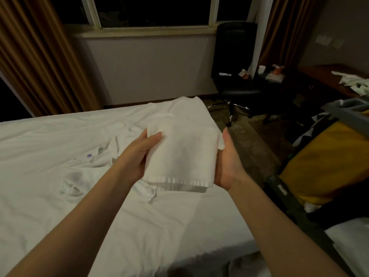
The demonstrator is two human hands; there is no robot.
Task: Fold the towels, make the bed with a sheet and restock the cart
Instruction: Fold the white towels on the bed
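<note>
Hands (pixel 137 156) (pixel 227 162) round folded towel (pixel 183 152), hem nearest

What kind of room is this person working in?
Probably a hotel guest room being serviced: a bed with white sheets, a housekeeping cart with a yellow bag, and a folded white towel held by the left hand and right hand.

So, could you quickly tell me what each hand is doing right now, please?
Left hand: grips the folded towel, thumb on top.
Right hand: holds the towel's other side.
</note>
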